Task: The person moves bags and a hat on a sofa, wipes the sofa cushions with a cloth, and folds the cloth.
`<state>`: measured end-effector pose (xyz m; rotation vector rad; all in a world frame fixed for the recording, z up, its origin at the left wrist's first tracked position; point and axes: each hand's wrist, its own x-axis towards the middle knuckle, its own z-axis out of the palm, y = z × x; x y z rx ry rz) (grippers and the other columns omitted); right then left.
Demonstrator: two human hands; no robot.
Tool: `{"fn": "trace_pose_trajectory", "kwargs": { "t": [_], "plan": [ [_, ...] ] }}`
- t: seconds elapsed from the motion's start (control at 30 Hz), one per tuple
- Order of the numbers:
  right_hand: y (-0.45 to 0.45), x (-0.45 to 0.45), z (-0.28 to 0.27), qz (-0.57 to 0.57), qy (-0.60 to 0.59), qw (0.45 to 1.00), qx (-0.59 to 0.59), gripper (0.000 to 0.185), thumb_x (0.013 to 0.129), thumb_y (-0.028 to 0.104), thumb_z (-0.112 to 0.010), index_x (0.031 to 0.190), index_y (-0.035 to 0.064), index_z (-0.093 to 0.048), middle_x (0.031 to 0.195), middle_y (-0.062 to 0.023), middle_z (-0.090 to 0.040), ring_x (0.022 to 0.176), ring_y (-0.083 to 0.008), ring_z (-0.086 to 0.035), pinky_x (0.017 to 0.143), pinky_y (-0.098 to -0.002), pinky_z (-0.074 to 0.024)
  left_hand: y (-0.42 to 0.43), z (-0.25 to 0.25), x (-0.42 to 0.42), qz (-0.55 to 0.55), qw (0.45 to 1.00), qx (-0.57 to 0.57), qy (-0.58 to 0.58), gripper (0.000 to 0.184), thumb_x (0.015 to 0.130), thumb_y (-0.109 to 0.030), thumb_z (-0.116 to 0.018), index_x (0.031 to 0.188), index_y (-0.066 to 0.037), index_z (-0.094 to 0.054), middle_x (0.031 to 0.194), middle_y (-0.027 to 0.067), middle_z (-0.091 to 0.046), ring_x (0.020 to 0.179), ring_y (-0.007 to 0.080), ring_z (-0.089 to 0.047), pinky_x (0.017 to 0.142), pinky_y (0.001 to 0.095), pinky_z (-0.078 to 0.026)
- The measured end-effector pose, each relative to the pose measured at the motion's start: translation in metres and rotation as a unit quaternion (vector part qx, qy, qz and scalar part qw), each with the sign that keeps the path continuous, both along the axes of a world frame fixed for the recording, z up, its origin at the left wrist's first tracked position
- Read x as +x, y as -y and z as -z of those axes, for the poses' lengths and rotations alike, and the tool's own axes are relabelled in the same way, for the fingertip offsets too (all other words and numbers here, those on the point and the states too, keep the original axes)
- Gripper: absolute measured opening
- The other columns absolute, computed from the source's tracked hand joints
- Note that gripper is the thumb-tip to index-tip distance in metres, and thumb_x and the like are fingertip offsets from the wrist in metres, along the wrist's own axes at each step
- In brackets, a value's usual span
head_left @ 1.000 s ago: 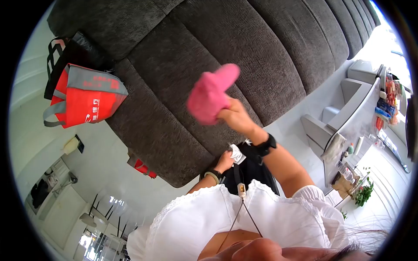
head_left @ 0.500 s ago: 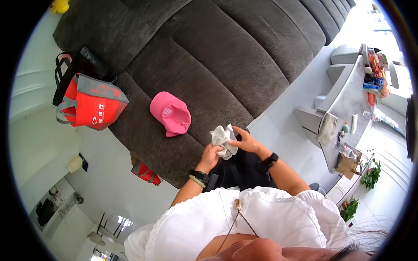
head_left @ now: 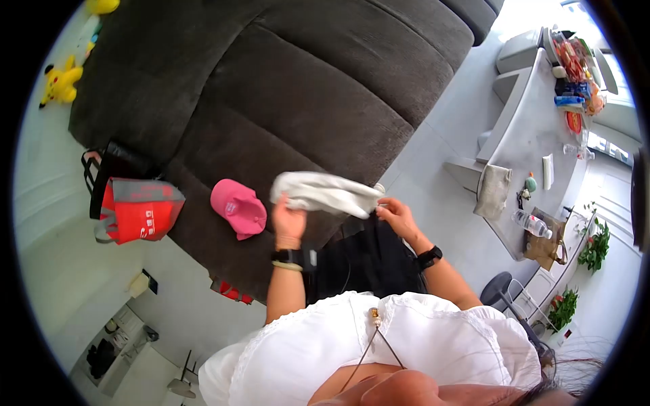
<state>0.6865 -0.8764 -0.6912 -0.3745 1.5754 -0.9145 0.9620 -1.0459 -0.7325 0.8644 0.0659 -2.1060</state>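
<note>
A white piece of cloth (head_left: 325,192) stretches between my two hands, blurred by motion, so its exact kind is unclear. At its left end my left hand (head_left: 289,222) grips it with closed fingers. Its right end is pinched in the fingertips of my right hand (head_left: 398,216). Left of my left hand, a pink cap (head_left: 238,208) lies on the dark grey sofa (head_left: 298,101). The cloth is held over the sofa's near edge, above my black-clothed lap (head_left: 355,264).
A red and grey bag (head_left: 145,213) stands at the sofa's left side beside a black bag (head_left: 125,166). Yellow plush toys (head_left: 62,81) are at the upper left. On the right, a table (head_left: 518,145) bears a plastic bottle (head_left: 532,224), a beige pouch (head_left: 493,192) and several packages.
The cloth was bunched up between both hands and is now drawn out lengthwise. My hands have moved apart, the left one leftward and upward. The view has shifted.
</note>
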Motion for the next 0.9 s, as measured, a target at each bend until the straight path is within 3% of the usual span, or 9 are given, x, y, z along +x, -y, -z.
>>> {"fn": "trace_pose_trajectory", "kwargs": {
  "t": [0.27, 0.33, 0.4, 0.43, 0.5, 0.53, 0.6, 0.67, 0.9],
  "plan": [
    [-0.11, -0.11, 0.027, 0.111, 0.007, 0.983, 0.147, 0.027, 0.093, 0.019, -0.058, 0.113, 0.0013, -0.061, 0.091, -0.0045, -0.065, 0.078, -0.009, -0.059, 0.072, -0.0235, -0.048, 0.182, 0.081, -0.057, 0.065, 0.89, -0.198, 0.407, 0.034, 0.092, -0.016, -0.055, 0.12, 0.003, -0.056, 0.121, 0.0104, -0.058, 0.109, 0.0207, -0.055, 0.097, 0.0341, -0.039],
    [-0.14, -0.122, 0.037, 0.117, 0.008, 0.977, 0.181, 0.026, 0.093, 0.018, -0.058, 0.112, 0.0014, -0.061, 0.09, -0.0042, -0.065, 0.076, -0.0086, -0.059, 0.07, -0.0231, -0.0473, 0.196, 0.137, -0.086, 0.339, 0.711, -0.225, 0.573, 0.032, 0.09, -0.011, -0.053, 0.117, 0.006, -0.057, 0.118, 0.0146, -0.06, 0.107, 0.0238, -0.055, 0.095, 0.0344, -0.041],
    [-0.162, -0.125, 0.043, 0.12, 0.011, 0.971, 0.206, 0.026, 0.093, 0.018, -0.058, 0.112, 0.0015, -0.061, 0.089, -0.0039, -0.065, 0.074, -0.0083, -0.058, 0.069, -0.0229, -0.0468, 0.16, 0.19, -0.137, 0.396, 0.27, -0.547, 0.687, 0.03, 0.085, -0.009, -0.051, 0.109, 0.007, -0.061, 0.116, 0.02, -0.06, 0.108, 0.0296, -0.055, 0.096, 0.0441, -0.04],
    [-0.168, -0.126, 0.044, 0.121, 0.014, 0.97, 0.212, 0.025, 0.093, 0.018, -0.058, 0.112, 0.0014, -0.061, 0.088, -0.0037, -0.065, 0.073, -0.0082, -0.058, 0.068, -0.0229, -0.0466, 0.121, 0.197, -0.171, 0.38, 0.281, -0.567, 0.674, 0.03, 0.082, -0.009, -0.05, 0.106, 0.005, -0.063, 0.119, 0.0237, -0.058, 0.111, 0.0369, -0.053, 0.097, 0.0556, -0.034],
    [-0.176, -0.127, 0.047, 0.12, 0.025, 0.968, 0.218, 0.025, 0.093, 0.017, -0.057, 0.112, 0.0011, -0.061, 0.087, -0.004, -0.066, 0.072, -0.0085, -0.058, 0.068, -0.0231, -0.047, 0.02, 0.175, -0.237, 0.55, 0.119, -0.559, 0.609, 0.045, 0.079, -0.017, -0.055, 0.118, 0.006, -0.054, 0.118, 0.0262, -0.056, 0.107, 0.0417, -0.054, 0.096, 0.0546, -0.037],
    [-0.177, -0.127, 0.05, 0.118, 0.028, 0.97, 0.211, 0.025, 0.093, 0.017, -0.057, 0.111, 0.0009, -0.061, 0.087, -0.0041, -0.066, 0.072, -0.0087, -0.059, 0.068, -0.0233, -0.0472, -0.032, 0.137, -0.265, 0.526, 0.306, -0.517, 0.602, 0.04, 0.079, -0.016, -0.056, 0.112, 0.006, -0.058, 0.118, 0.0272, -0.056, 0.104, 0.0404, -0.055, 0.094, 0.0482, -0.041],
    [-0.176, -0.127, 0.05, 0.113, 0.033, 0.973, 0.198, 0.025, 0.092, 0.016, -0.057, 0.111, 0.0006, -0.061, 0.087, -0.0044, -0.066, 0.073, -0.0091, -0.059, 0.069, -0.0236, -0.0476, -0.11, 0.138, -0.277, 0.681, 0.554, -0.402, 0.26, 0.027, 0.082, -0.012, -0.056, 0.104, 0.0, -0.066, 0.107, 0.0192, -0.066, 0.098, 0.0309, -0.062, 0.087, 0.038, -0.046],
    [-0.176, -0.133, 0.044, 0.121, 0.001, 0.977, 0.174, 0.021, 0.09, 0.012, -0.06, 0.107, 0.0, -0.063, 0.087, -0.0038, -0.065, 0.075, -0.0098, -0.059, 0.071, -0.024, -0.0484, -0.167, 0.113, -0.291, 0.619, 0.75, -0.202, 0.115, 0.031, 0.087, -0.006, -0.053, 0.115, -0.001, -0.063, 0.104, 0.0035, -0.067, 0.094, 0.013, -0.059, 0.086, 0.0288, -0.046],
    [-0.183, -0.148, 0.003, 0.204, 0.112, 0.97, 0.069, 0.021, 0.083, 0.008, -0.067, 0.102, 0.0024, -0.066, 0.09, -0.003, -0.067, 0.083, -0.0113, -0.062, 0.078, -0.0264, -0.0497, -0.111, -0.04, -0.338, 0.646, 0.736, -0.185, 0.08, 0.026, 0.091, -0.01, -0.052, 0.114, -0.002, -0.062, 0.103, 0.0009, -0.066, 0.091, 0.0089, -0.059, 0.08, 0.0244, -0.047]
  ]
}}
